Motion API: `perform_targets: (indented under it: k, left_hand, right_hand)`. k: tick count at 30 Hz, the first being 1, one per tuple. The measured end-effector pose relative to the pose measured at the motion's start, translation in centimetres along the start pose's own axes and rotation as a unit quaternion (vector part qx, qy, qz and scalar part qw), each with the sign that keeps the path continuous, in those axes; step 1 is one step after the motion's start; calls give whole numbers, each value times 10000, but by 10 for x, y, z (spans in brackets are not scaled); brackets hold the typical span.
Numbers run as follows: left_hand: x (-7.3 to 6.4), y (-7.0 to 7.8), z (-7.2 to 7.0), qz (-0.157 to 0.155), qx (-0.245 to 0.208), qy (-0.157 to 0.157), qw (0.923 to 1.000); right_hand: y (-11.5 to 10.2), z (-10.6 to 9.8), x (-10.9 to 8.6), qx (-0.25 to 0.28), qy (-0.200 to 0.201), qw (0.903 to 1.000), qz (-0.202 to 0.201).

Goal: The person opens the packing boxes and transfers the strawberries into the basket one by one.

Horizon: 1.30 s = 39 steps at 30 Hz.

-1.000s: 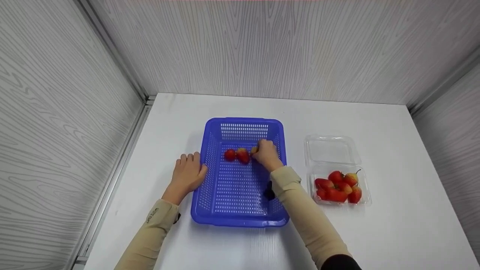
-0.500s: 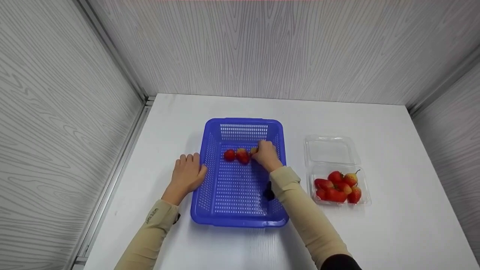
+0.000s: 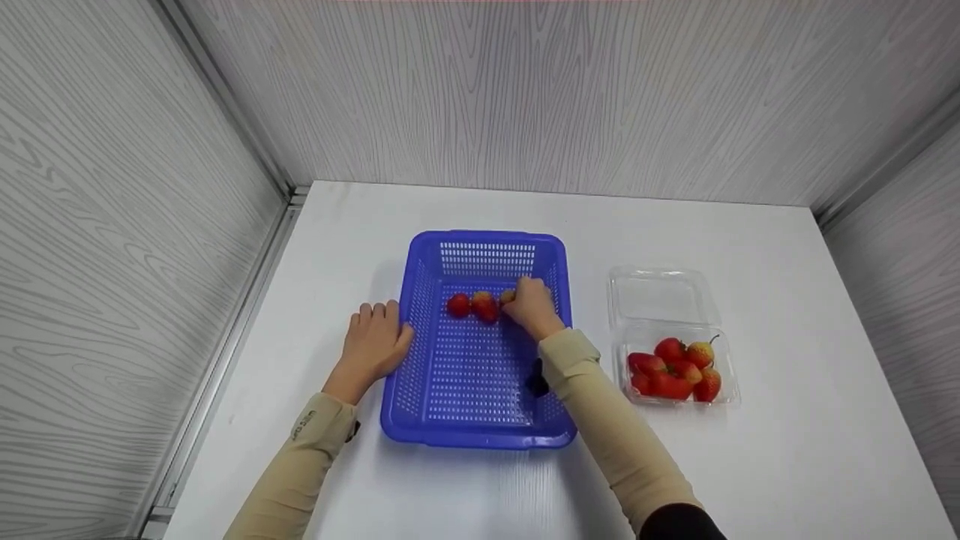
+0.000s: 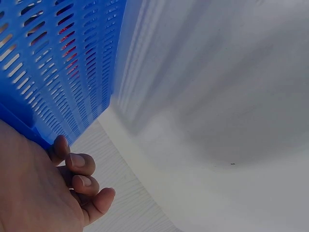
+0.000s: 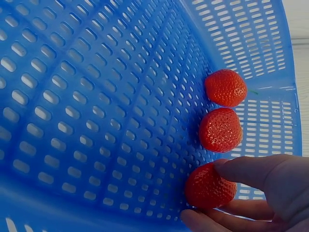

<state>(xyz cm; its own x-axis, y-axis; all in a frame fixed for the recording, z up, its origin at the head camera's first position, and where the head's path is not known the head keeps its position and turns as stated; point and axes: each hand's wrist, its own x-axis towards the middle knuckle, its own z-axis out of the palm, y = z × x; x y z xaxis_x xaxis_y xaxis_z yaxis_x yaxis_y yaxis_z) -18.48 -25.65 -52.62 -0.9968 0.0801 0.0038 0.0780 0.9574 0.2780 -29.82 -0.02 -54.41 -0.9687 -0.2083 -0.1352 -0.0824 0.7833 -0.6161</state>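
A blue perforated basket [image 3: 480, 442] stands on the white table, with three red strawberries lined up across its floor toward the far end. The left strawberry [image 3: 458, 304] and the middle strawberry [image 3: 485, 307] lie free. My right hand [image 3: 532, 306] pinches the right strawberry [image 5: 208, 186] between thumb and fingers; the right wrist view shows it low by the basket wall. At the basket's left side, my left hand [image 3: 373, 341] holds the rim. In the left wrist view its fingers [image 4: 84, 182] curl outside the wall, and the thumb is hidden there.
Right of the basket, a clear plastic clamshell box [image 3: 622, 367] lies with its lid [image 3: 660, 296] folded back. Several strawberries [image 3: 671, 384] fill its base, one with a thin stem. Grey wood-grain panels [image 3: 480, 97] close off the table's back and sides.
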Motion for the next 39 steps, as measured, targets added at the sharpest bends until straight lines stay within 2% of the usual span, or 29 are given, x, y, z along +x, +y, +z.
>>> perform_targets:
  k: [4, 7, 13, 18, 27, 31, 35, 39]
  left_hand:
    - [2, 1, -1, 26, 28, 20, 10000]
    - [2, 1, 0, 1, 37, -52, 10000]
    - [1, 0, 0, -28, 38, -98, 9999]
    - [2, 0, 0, -34, 60, -96, 9999]
    - [0, -1, 2, -18, 58, -70, 10000]
    - [0, -2, 3, 8, 65, 1, 10000]
    - [0, -1, 3, 17, 30, 50, 10000]
    - [1, 0, 1, -7, -23, 38, 10000]
  right_hand:
    - [0, -2, 0, -183, 83, 9998, -36]
    - [0, -3, -1, -95, 58, 9999, -30]
    - [-4, -10, -9, -108, 275, 9994, -189]
    - [-6, -21, -17, -6, 83, 9994, -325]
    - [-3, -55, -38, 899, 200, 9914, -929]
    - [5, -73, -48, 1023, 320, 9890, -1017]
    - [18, -92, -59, 1088, 506, 9881, -962]
    - [38, -110, -74, 1107, 776, 9881, -736]
